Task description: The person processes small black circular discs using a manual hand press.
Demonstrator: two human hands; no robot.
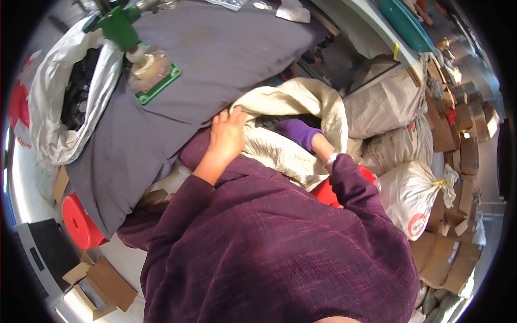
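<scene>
Beside the gray cloth-draped worktop (215, 51) | worked at an open cream woven sack (331, 105) | laid left hand (227, 130) on its rim, reached purple-gloved right hand (299, 133) inside, near dark pieces (266, 123); couldn't tell either grip | probably needed rim steady, mouth wide

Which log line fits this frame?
left hand: bare, on rim of open sack | right hand: purple-gloved, inside it | tied sack: to the right

A gray-draped table (226, 46) stands over pale floor (125, 252).
</scene>
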